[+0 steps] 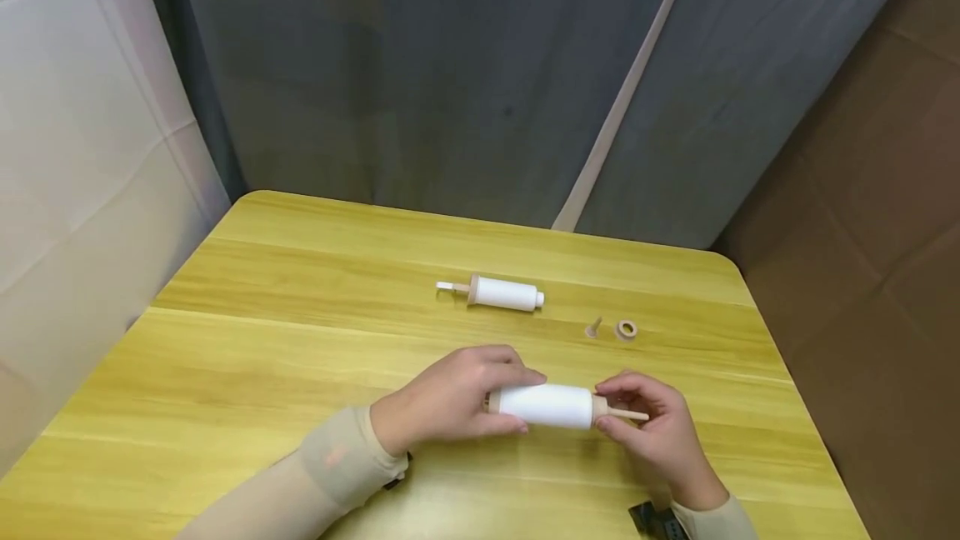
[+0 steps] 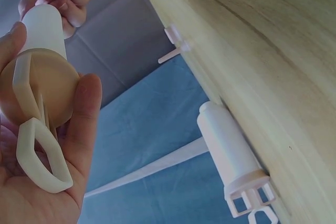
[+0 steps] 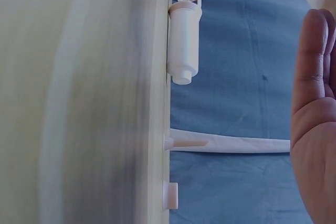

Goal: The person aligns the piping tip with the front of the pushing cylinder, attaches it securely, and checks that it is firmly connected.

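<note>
My left hand [image 1: 465, 394] grips a white toy syringe [image 1: 546, 405] near its flange, thumb and fingers along opposite sides of the barrel. In the left wrist view the beige flange [image 2: 58, 82] and looped plunger handle [image 2: 44, 156] lie over the palm. At the other end, my right hand [image 1: 660, 423] pinches the beige collar [image 1: 600, 408], from which a thin needle-like tip [image 1: 628, 414] sticks out to the right. Only part of the right hand [image 3: 317, 124] shows in its own wrist view, with the held syringe out of frame.
A second white toy syringe [image 1: 506, 294] lies farther back on the wooden table [image 1: 300, 307], its bare nozzle pointing right. To its right are a loose beige needle piece [image 1: 593, 327], standing on its base, and a beige ring [image 1: 626, 330]. Grey cloth [image 1: 450, 90] hangs behind the table.
</note>
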The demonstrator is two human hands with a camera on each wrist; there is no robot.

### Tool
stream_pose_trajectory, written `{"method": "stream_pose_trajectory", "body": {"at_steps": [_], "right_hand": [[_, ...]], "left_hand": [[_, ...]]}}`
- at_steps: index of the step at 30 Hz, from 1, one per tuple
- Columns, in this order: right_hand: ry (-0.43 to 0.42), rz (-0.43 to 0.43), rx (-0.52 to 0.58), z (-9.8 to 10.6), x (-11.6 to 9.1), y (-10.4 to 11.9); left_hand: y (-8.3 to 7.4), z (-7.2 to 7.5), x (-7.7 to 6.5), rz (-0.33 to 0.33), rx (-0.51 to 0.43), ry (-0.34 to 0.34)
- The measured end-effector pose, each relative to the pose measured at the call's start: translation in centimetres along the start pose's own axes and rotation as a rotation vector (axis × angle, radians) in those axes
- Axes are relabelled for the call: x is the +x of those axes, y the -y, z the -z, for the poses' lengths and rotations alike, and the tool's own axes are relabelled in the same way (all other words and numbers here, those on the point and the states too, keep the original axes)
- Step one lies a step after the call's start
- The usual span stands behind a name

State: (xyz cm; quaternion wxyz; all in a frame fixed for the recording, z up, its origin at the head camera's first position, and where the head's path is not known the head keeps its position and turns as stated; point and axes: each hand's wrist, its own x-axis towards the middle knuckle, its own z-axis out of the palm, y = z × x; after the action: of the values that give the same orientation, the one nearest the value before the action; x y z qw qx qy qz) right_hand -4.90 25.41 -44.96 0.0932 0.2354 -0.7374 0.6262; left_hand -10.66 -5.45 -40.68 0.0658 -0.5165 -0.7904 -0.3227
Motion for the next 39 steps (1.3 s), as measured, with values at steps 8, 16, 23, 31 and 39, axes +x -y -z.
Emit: {"method": "stream_pose_trajectory", "body": {"at_steps": [8, 16, 23, 31, 39], "right_hand": [[0.022, 0.011, 0.017, -0.04, -0.04, -0.20], [0.075, 0.190, 0.134, -0.10, 0.30, -0.68], [0.071, 0.135, 0.130, 0.12, 0.38, -0.48], [0.019, -0.097, 0.010, -0.02, 0.47, 0.17], [0.063, -0.011, 0.010, -0.16, 0.47, 0.17]], "left_hand": [[-0.12, -0.10, -0.22, 0.005, 0.008, 0.000], [0.10, 0.05, -0.21, 0.019, -0.001, 0.013], [0.28, 0.04, -0.09, 0.025, -0.016, 0.013], [0.30, -0.04, -0.07, 0.060, -0.012, 0.023], [0.49, 0.01, -0.10, 0.059, -0.010, 0.018]]}}
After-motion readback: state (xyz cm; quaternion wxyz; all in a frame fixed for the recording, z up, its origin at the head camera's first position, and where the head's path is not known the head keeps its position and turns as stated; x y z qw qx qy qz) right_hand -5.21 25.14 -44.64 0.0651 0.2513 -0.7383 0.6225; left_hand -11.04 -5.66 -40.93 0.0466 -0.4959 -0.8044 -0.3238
